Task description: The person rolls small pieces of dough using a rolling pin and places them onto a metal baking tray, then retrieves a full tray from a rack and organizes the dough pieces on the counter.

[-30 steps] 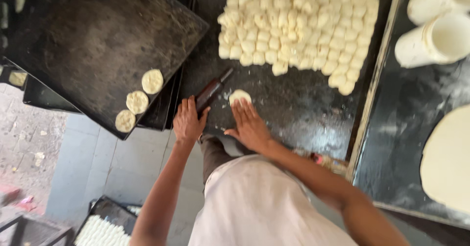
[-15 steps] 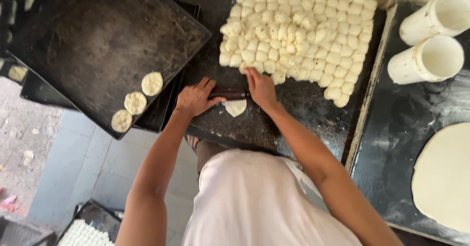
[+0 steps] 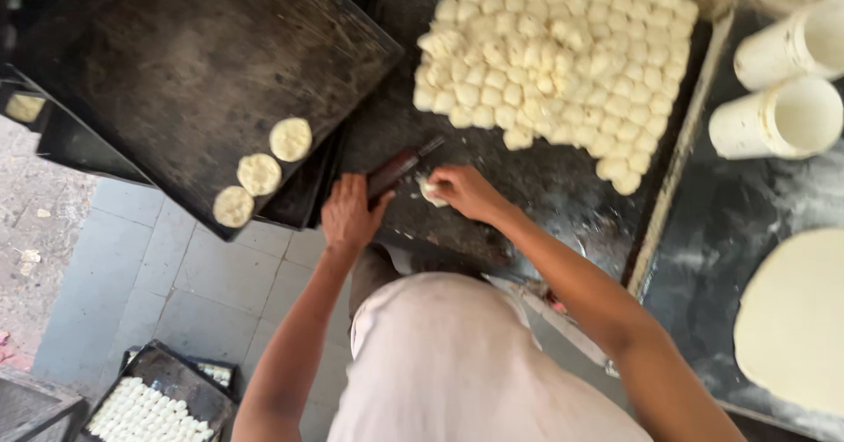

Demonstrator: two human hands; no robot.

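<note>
My left hand (image 3: pixel 350 218) grips the near end of a dark wooden rolling pin (image 3: pixel 400 165), which lies slanted on the floured dark worktop (image 3: pixel 545 196). Right beside the pin, my right hand (image 3: pixel 468 192) pinches a small pale dough piece (image 3: pixel 431 192) at the worktop surface. Just beyond my hands a big heap of small dough lumps (image 3: pixel 563 55) covers the back of the worktop. Three flattened dough rounds (image 3: pixel 259 174) lie in a row at the near edge of a black tray (image 3: pixel 176 64) to the left.
Two white cylindrical cups (image 3: pixel 778 117) lie on their sides at the right on a second dark surface, with a large flat sheet of dough (image 3: pixel 796 319) below them. On the tiled floor at lower left stands a tray of small dough pieces (image 3: pixel 149 407).
Half a second ago both hands pressed the rolling pin over the dough piece. Now my right hand has left the pin and taken the dough, while my left hand has drawn the pin aside.
</note>
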